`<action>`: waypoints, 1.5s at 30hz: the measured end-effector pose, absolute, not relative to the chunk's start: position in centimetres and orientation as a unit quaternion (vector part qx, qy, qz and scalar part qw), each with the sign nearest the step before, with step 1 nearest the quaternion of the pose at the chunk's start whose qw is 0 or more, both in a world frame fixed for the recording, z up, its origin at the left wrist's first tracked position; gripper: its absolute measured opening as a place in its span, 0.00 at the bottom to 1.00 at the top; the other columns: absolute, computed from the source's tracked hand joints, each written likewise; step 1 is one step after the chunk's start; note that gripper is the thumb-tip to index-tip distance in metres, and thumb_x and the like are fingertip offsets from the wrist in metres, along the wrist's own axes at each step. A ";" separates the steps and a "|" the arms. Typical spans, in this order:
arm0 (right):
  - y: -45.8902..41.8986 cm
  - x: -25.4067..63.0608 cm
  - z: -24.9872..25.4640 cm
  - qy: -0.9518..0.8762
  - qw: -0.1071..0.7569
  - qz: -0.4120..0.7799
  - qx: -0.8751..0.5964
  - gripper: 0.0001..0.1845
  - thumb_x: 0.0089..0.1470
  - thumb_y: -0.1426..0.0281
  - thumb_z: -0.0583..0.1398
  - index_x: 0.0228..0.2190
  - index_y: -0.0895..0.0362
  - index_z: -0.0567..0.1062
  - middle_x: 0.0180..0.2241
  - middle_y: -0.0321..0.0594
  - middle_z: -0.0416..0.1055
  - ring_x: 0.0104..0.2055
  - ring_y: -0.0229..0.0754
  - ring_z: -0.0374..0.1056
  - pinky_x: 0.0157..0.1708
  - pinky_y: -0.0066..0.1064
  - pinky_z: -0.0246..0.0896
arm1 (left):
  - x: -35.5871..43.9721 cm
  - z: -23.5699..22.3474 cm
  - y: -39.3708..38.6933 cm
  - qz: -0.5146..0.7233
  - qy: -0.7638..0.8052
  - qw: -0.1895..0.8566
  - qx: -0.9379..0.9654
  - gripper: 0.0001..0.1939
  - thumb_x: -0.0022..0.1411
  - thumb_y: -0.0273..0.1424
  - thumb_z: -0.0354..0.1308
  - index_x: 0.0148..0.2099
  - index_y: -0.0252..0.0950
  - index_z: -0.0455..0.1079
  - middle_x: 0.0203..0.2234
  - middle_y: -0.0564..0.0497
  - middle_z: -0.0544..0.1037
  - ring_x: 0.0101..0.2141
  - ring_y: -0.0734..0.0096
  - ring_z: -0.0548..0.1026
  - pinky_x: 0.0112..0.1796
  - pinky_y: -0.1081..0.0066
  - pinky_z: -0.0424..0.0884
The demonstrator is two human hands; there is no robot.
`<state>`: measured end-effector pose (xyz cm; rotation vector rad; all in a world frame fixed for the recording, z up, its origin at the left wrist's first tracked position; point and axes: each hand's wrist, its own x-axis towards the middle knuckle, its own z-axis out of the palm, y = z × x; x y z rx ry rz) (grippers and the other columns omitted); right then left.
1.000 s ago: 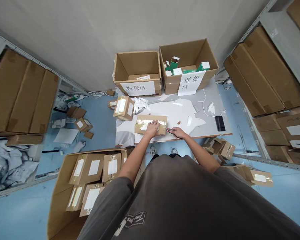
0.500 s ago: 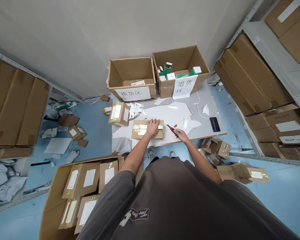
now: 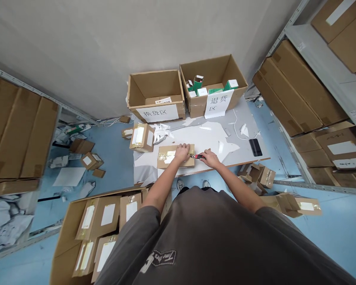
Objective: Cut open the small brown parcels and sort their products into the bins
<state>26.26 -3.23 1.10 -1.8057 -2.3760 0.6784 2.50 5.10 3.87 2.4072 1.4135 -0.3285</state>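
A taped cardboard box [image 3: 167,155] with a white label lies on the worktable, close to its front edge. My left hand [image 3: 182,152] rests on the right part of its top, fingers lying over the cardboard. In my right hand [image 3: 210,158] is a red and black utility knife [image 3: 199,156], gripped by its handle. The knife's tip points left and meets the box's right end near the tape seam; how deep the blade sits cannot be made out.
Behind stand two open cartons, one nearly bare inside [image 3: 154,85], one with green-and-white boxes [image 3: 216,105]. A smaller parcel [image 3: 141,137], crumpled paper [image 3: 162,132] and a phone [image 3: 255,147] lie on the table [image 3: 240,122]. A large carton of parcels [image 3: 65,237] stands lower left; shelves flank both sides.
My right hand has moved left, bringing the knife from beside the box to its right end. My left hand stays on the box, its fingers drawn in slightly.
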 end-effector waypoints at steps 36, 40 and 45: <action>-5.1 37.4 -3.2 -0.491 0.356 0.398 -0.689 0.32 0.63 0.39 0.59 0.47 0.53 0.81 0.35 0.44 0.81 0.38 0.51 0.76 0.43 0.41 0.72 | 0.2 2.1 4.0 -0.008 0.548 0.237 0.802 0.31 0.69 0.44 0.64 0.69 0.40 0.70 0.71 0.39 0.69 0.73 0.43 0.61 0.71 0.51 0.59; -5.6 37.9 -5.0 -0.315 0.490 0.461 -0.670 0.33 0.57 0.35 0.61 0.39 0.52 0.75 0.29 0.41 0.80 0.31 0.47 0.75 0.35 0.37 0.72 | -0.2 1.9 3.7 -0.007 0.550 0.237 0.801 0.36 0.66 0.44 0.67 0.72 0.38 0.68 0.73 0.40 0.65 0.74 0.45 0.59 0.72 0.53 0.56; -4.1 40.7 -7.9 -0.207 0.528 0.457 -0.685 0.31 0.56 0.37 0.61 0.38 0.52 0.72 0.28 0.37 0.79 0.28 0.43 0.72 0.31 0.33 0.70 | -2.8 2.3 3.4 -0.025 0.566 0.223 0.793 0.38 0.63 0.41 0.67 0.73 0.41 0.66 0.75 0.44 0.64 0.76 0.44 0.55 0.73 0.47 0.55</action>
